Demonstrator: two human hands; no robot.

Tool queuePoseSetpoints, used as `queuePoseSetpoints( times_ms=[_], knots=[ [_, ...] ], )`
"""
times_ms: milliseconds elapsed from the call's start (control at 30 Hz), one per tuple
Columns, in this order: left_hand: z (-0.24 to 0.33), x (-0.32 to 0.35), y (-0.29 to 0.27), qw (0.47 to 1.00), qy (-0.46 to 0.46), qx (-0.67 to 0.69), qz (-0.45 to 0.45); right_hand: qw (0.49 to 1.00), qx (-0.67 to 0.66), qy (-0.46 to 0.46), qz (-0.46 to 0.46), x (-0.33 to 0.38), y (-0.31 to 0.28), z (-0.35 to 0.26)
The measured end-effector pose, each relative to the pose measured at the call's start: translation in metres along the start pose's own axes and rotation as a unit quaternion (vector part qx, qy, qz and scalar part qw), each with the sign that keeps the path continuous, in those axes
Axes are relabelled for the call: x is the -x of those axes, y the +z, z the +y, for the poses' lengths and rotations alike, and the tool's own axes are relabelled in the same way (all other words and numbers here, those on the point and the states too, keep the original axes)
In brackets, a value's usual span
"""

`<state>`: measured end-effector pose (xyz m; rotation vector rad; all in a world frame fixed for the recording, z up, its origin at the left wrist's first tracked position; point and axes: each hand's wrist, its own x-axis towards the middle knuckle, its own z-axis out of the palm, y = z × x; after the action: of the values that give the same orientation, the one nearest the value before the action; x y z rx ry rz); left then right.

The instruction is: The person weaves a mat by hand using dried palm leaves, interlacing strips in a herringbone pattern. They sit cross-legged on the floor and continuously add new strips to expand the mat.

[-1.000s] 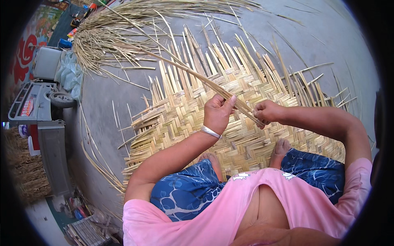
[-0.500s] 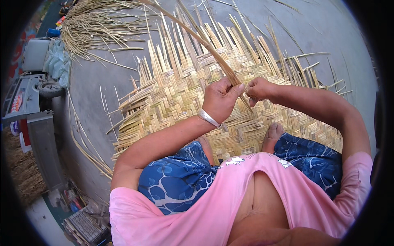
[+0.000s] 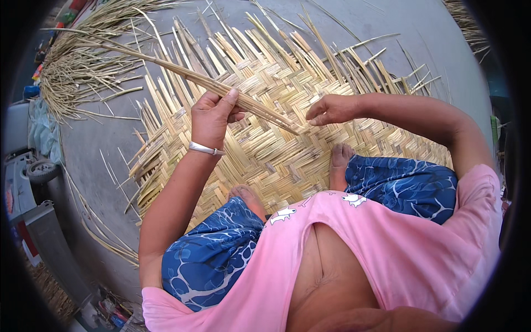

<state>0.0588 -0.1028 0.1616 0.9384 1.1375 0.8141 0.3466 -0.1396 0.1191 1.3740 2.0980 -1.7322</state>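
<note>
A bundle of long, split reed strips [image 3: 254, 104] slants across the mat from upper left to its middle. My left hand [image 3: 212, 116], with a silver bracelet at the wrist, is closed around the bundle, thumb on top. Just right of the bundle's lower end is my right hand [image 3: 333, 109], its fingers loosely bent and apart from the strips, with nothing seen in it. Under both hands lies a woven reed mat [image 3: 271, 171] in a zigzag pattern, with loose strip ends sticking out along its far and side edges. My bare feet rest on its near part.
A big heap of loose reeds [image 3: 83, 72] lies at the far left on the grey floor [image 3: 97, 166]. Along the left edge stands a metal frame with a small wheel [image 3: 42, 171], beside a pale plastic bag [image 3: 43, 124]. More stalks [image 3: 467, 25] show at the far right.
My left hand has moved left with the strips, which now lie flatter across the view. My right hand has come away from their lower end. The whole view has shifted too.
</note>
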Motion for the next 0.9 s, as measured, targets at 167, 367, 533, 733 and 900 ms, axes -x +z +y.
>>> queuePoseSetpoints(
  times_ms=[167,367,533,733,900],
  knots=[
    [-0.007,-0.01,0.001,0.999,-0.026,0.03,-0.028,0.977,-0.206,0.013,0.055,-0.006,-0.004,-0.04],
    [-0.015,-0.006,0.014,0.997,-0.065,0.021,-0.025,0.943,-0.332,0.0,-0.023,-0.014,0.025,-0.045],
    [-0.016,-0.01,0.006,0.997,-0.065,0.014,-0.031,0.928,-0.366,0.044,-0.048,-0.01,0.036,-0.034],
    [-0.022,-0.02,0.017,0.999,-0.042,0.0,-0.034,0.922,-0.382,0.052,-0.038,0.003,0.037,-0.034],
    [-0.015,-0.008,0.012,1.0,0.009,0.001,0.03,0.935,-0.354,0.0,-0.024,0.005,0.035,-0.054]
  ],
)
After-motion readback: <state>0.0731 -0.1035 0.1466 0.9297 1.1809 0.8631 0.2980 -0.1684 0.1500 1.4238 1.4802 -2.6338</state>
